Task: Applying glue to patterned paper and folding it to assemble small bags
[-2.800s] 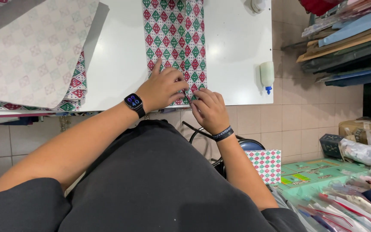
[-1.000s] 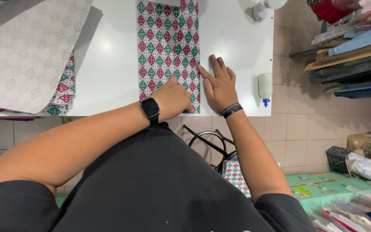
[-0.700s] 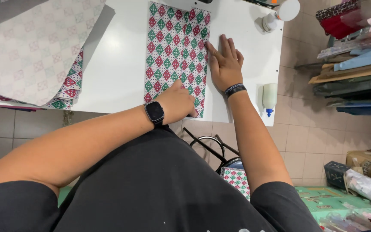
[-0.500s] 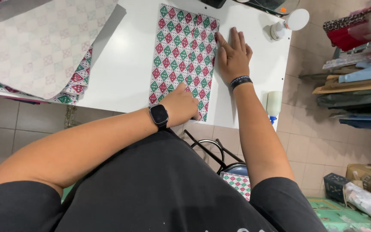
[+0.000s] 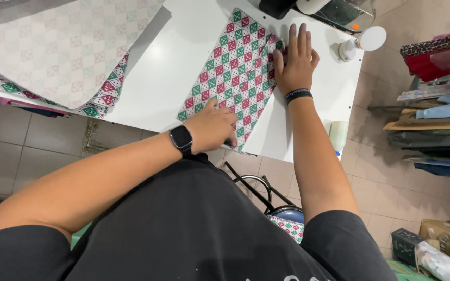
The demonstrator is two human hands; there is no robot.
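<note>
A long folded strip of paper [image 5: 235, 73] with a red, green and white diamond pattern lies on the white table [image 5: 183, 67]. My left hand [image 5: 212, 127], with a black smartwatch on the wrist, presses with curled fingers on the strip's near end by the table edge. Flat on the strip's far right edge lies my right hand [image 5: 297, 60], fingers spread, a dark band on the wrist.
A stack of patterned sheets [image 5: 63, 52] covers the table's left part. A white round-capped bottle [image 5: 358, 44] and dark items stand at the far right corner. A shelf of folded fabrics [image 5: 436, 104] is at right, a stool [image 5: 272, 203] below the table.
My right hand has slid along the strip's right edge, away from me toward its far end. My left hand has stayed at the near end. The view has tilted.
</note>
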